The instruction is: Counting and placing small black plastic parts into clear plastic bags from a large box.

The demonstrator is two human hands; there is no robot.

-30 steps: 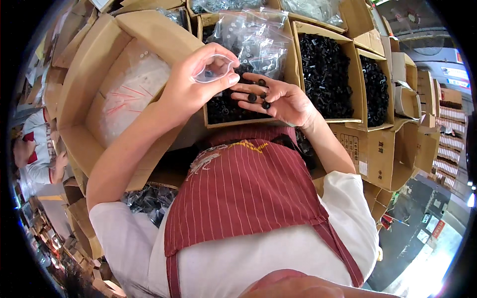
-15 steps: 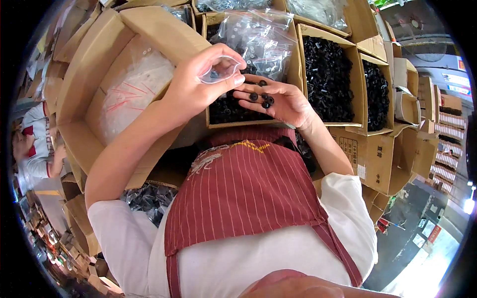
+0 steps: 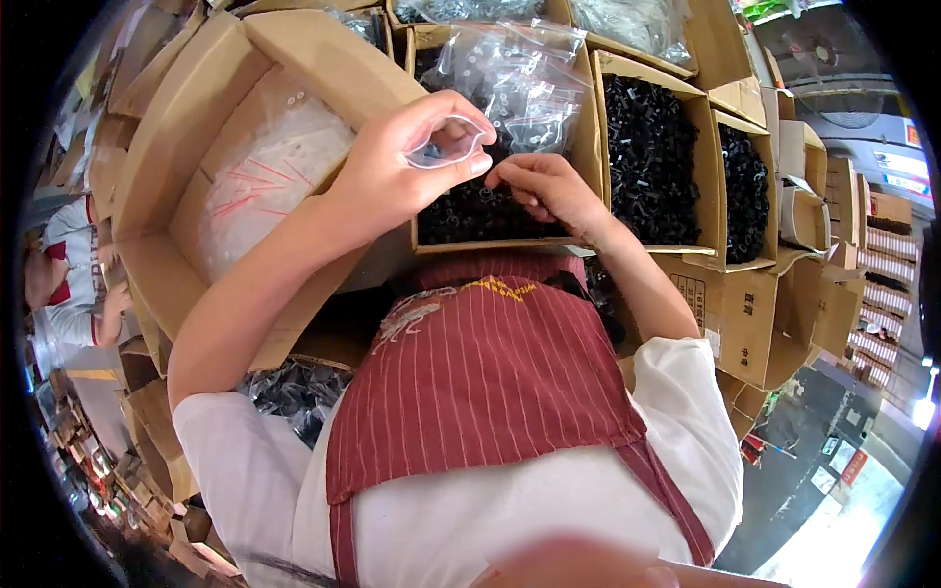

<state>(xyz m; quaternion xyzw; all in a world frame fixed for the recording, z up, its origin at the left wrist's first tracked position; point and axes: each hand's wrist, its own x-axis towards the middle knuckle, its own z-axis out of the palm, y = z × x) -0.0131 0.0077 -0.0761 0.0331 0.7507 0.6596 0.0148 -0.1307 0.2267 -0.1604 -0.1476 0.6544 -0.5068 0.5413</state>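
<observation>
Bagging small black parts, bag looks empty so far

Left hand (image 3: 392, 171) pinches the small clear bag (image 3: 446, 147) open; right hand (image 3: 544, 191), fingers curled, at its mouth over the cardboard box (image 3: 490, 245).

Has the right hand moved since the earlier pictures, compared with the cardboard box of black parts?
Yes. The right hand has turned palm down and shifted left toward the small clear bag, judged against the cardboard box.

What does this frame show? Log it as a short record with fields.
setting: cardboard boxes packed around a person in a red striped apron
left hand: pinches open a small clear bag
right hand: curled beside the bag's mouth, contents hidden
below hands: box of small black parts
right of that: more black parts
</observation>
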